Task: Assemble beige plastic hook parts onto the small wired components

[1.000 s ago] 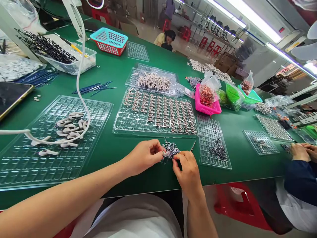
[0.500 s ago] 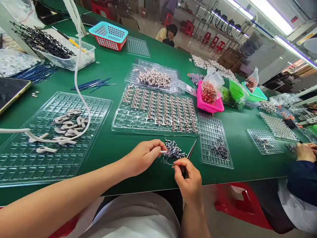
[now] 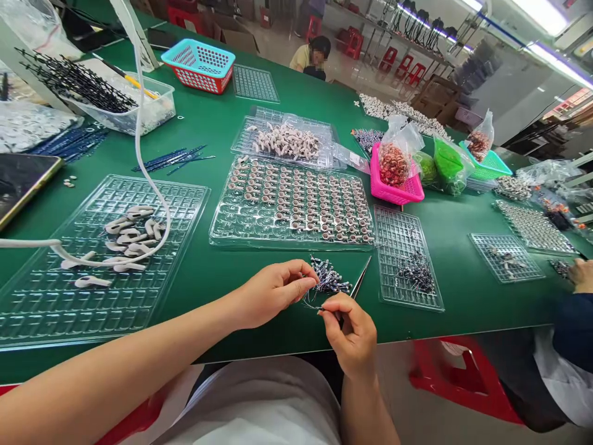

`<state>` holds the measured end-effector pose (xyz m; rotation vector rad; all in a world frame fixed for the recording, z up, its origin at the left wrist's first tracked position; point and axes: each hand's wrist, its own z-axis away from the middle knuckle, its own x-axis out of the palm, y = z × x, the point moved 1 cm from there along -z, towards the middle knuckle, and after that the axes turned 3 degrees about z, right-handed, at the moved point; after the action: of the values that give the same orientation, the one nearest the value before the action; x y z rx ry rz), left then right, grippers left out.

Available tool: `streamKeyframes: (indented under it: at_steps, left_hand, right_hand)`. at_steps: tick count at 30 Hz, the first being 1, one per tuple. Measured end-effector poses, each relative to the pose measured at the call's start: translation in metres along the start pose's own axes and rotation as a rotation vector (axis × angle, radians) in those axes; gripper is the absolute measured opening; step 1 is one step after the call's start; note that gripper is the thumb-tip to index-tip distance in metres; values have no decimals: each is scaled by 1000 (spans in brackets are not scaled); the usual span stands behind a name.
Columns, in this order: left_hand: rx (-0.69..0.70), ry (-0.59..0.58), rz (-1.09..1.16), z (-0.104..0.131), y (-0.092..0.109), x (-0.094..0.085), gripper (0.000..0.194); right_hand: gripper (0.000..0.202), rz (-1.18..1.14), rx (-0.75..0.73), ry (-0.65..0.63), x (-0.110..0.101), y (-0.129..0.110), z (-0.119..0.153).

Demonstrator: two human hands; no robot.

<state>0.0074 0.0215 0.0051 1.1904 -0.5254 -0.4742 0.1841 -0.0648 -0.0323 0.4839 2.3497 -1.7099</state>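
Note:
My left hand [image 3: 282, 289] has thumb and fingers pressed together beside a pile of small wired parts [image 3: 330, 276]; what it pinches is hidden. My right hand [image 3: 351, 330] holds tweezers [image 3: 360, 278], their tips pointing up and away, and its thumb and forefinger pinch the end of a thin wire [image 3: 311, 304]. The wire runs leftward below the pile. Beyond my hands lies a clear tray [image 3: 259, 240] with rows of small beige pieces. Behind it, another tray holds a heap of pale pieces [image 3: 290, 142].
Left, a clear tray [image 3: 46, 315] bears larger pale pieces under a white cable [image 3: 139, 123]. Right are a tray of wired parts [image 3: 386, 247] and a pink basket [image 3: 398, 196]. Another person's hand [image 3: 582, 275] is at the far right.
The pale piece seen at my left fingertips before no longer shows. My left hand has turned slightly, its fingers now over the pile's left edge. The view has shifted slightly.

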Motion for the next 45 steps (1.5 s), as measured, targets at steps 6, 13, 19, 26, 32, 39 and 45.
streamKeyframes:
  at_steps: [6, 13, 19, 26, 32, 39, 45]
  left_hand:
    - [-116, -175, -185, 3, 8, -7, 40]
    - [-258, -390, 54, 3, 2, -8, 45]
    - [-237, -315, -83, 3, 6, -5, 46]
    - [-203, -269, -79, 5, 5, -4, 38]
    - [-123, -186, -200, 5, 7, -1, 32]
    - [210, -17, -566, 12, 2, 8, 24]
    - [577, 66, -883, 15, -8, 8, 21]
  right_hand:
    - [19, -18, -118, -40, 1, -4, -1]
    - [24, 33, -183, -39, 1, -3, 0]
    - [22, 81, -151, -12, 1, -3, 1]
    - [14, 139, -88, 21, 1, -1, 3]
    - [6, 199, -32, 36, 1, -3, 3]
    - [8, 193, 60, 82, 0, -2, 4]
    - [11, 155, 133, 119, 1, -1, 6]
